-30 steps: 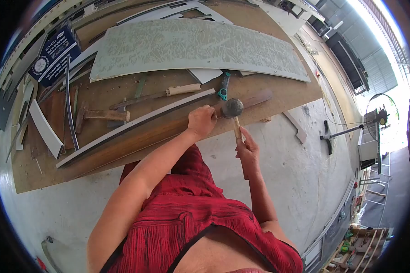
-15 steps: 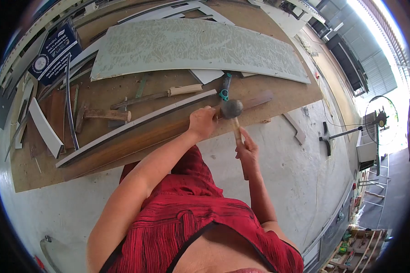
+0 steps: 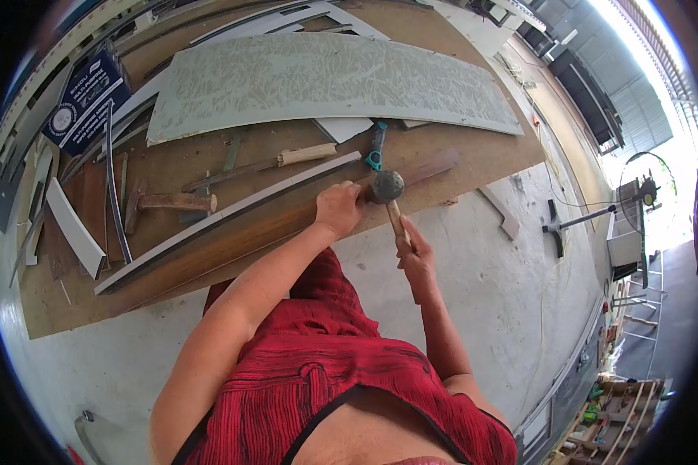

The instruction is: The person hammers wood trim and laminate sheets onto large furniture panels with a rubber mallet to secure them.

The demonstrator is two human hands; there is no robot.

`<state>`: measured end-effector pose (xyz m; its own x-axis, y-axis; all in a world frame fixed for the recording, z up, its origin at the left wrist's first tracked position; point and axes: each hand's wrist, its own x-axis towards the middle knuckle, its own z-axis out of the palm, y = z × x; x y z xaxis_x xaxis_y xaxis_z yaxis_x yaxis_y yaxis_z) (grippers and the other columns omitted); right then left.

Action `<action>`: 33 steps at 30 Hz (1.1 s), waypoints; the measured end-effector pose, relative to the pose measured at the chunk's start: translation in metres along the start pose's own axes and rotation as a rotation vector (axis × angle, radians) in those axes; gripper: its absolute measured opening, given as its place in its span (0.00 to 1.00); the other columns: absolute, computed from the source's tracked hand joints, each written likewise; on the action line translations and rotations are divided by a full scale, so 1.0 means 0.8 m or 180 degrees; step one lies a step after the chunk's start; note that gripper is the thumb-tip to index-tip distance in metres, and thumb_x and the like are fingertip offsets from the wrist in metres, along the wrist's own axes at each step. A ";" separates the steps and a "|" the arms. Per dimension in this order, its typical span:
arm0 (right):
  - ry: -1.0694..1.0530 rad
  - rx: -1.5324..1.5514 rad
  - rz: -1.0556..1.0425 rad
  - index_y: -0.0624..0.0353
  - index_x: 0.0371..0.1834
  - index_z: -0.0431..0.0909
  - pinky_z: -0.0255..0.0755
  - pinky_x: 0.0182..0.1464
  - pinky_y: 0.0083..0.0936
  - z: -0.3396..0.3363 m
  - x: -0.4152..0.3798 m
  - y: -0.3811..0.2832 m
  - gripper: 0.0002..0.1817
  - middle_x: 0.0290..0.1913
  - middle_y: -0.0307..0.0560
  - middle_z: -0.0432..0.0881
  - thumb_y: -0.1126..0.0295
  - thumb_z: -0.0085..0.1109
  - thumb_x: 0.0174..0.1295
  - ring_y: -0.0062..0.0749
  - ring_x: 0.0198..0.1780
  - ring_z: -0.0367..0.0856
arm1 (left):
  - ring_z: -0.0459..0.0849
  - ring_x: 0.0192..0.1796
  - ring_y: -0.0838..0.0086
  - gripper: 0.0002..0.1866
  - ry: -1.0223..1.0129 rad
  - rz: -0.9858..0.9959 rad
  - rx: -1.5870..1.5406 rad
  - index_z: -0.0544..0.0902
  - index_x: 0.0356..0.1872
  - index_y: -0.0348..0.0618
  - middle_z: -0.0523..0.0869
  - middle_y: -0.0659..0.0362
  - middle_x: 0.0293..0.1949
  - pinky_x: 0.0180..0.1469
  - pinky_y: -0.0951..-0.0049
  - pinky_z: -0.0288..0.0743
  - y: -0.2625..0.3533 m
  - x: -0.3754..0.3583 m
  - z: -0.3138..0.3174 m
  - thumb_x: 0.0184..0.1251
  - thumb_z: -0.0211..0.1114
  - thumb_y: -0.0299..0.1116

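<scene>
My right hand (image 3: 416,256) is wrapped around the wooden handle of a mallet with a round dark head (image 3: 387,187). That head is over a long brown wooden board (image 3: 233,249) along the near edge of the table, right beside my left hand (image 3: 339,208). The fingers of my left hand are closed at the board; what they pinch, if anything, is hidden. Just beyond lies a long pale strip with a dark side (image 3: 233,211). A teal-and-black tool (image 3: 377,147), possibly a utility knife, lies past the mallet head.
On the table (image 3: 498,164) are a large patterned panel (image 3: 333,81), a wooden-handled tool (image 3: 306,154), a hammer (image 3: 174,201), a dark blue box (image 3: 89,101) and several strips at the left. A stand fan (image 3: 645,190) stands on the floor at right.
The view has shifted slightly, so the table things sit a little further left. Both hands keep nearly the same place over the board, with the mallet head still beside my left hand.
</scene>
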<state>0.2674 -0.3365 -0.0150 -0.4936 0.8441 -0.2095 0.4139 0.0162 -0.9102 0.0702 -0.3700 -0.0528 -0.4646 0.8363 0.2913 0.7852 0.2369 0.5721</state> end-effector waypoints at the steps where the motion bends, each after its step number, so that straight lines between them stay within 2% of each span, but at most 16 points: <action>1: -0.0008 -0.0085 -0.0043 0.47 0.64 0.69 0.65 0.25 0.17 -0.001 0.001 0.001 0.23 0.23 0.33 0.67 0.67 0.52 0.64 0.16 0.22 0.65 | 0.81 0.39 0.58 0.09 -0.0059 -0.0027 0.0041 0.81 0.30 0.44 0.81 0.55 0.34 0.40 0.59 0.75 0.000 0.000 0.000 0.52 0.64 0.37; 4: 0.0050 -0.0168 -0.0128 0.47 0.64 0.70 0.65 0.25 0.18 0.002 -0.002 0.002 0.23 0.24 0.33 0.68 0.67 0.52 0.64 0.17 0.22 0.65 | 0.81 0.39 0.58 0.10 -0.0111 -0.0034 0.0128 0.81 0.31 0.44 0.81 0.55 0.34 0.40 0.58 0.75 0.001 0.002 0.001 0.51 0.64 0.38; 7: 0.0039 0.0047 0.0058 0.50 0.64 0.69 0.66 0.25 0.16 0.002 -0.005 -0.002 0.23 0.27 0.33 0.68 0.69 0.51 0.64 0.16 0.27 0.67 | 0.81 0.39 0.58 0.09 0.0042 0.0051 0.0107 0.81 0.30 0.45 0.81 0.55 0.33 0.39 0.59 0.75 0.000 -0.001 0.000 0.51 0.63 0.38; 16: 0.0039 0.0299 0.0069 0.51 0.64 0.69 0.66 0.25 0.15 0.004 -0.005 0.007 0.23 0.28 0.33 0.69 0.71 0.51 0.64 0.15 0.28 0.67 | 0.82 0.37 0.58 0.08 -0.0172 -0.0030 0.0050 0.80 0.27 0.45 0.81 0.55 0.31 0.39 0.58 0.75 0.007 0.004 -0.005 0.53 0.62 0.38; 22: 0.0098 0.0235 -0.0117 0.51 0.64 0.68 0.65 0.24 0.15 0.006 -0.002 0.023 0.23 0.24 0.32 0.68 0.71 0.51 0.64 0.15 0.24 0.66 | 0.81 0.38 0.58 0.08 0.0197 0.0029 -0.0020 0.82 0.30 0.47 0.81 0.56 0.31 0.39 0.59 0.74 0.003 -0.001 0.007 0.51 0.63 0.37; 29: 0.0112 0.0449 -0.0092 0.53 0.64 0.68 0.63 0.23 0.14 0.017 -0.003 0.015 0.23 0.23 0.32 0.67 0.72 0.51 0.65 0.14 0.23 0.65 | 0.81 0.38 0.58 0.07 0.0076 0.0011 -0.0037 0.81 0.29 0.46 0.81 0.56 0.32 0.40 0.58 0.74 -0.006 -0.002 0.011 0.51 0.62 0.36; 33: 0.0145 0.0514 -0.0169 0.52 0.64 0.68 0.65 0.24 0.15 0.014 -0.003 0.028 0.23 0.24 0.32 0.68 0.73 0.51 0.64 0.14 0.23 0.65 | 0.81 0.38 0.58 0.07 0.0240 0.0110 -0.0093 0.82 0.30 0.47 0.81 0.56 0.33 0.41 0.59 0.74 -0.003 -0.002 0.008 0.52 0.62 0.36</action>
<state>0.2695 -0.3444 -0.0391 -0.4749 0.8678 -0.1464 0.2580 -0.0217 -0.9659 0.0717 -0.3689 -0.0596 -0.4677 0.8038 0.3676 0.7897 0.1931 0.5823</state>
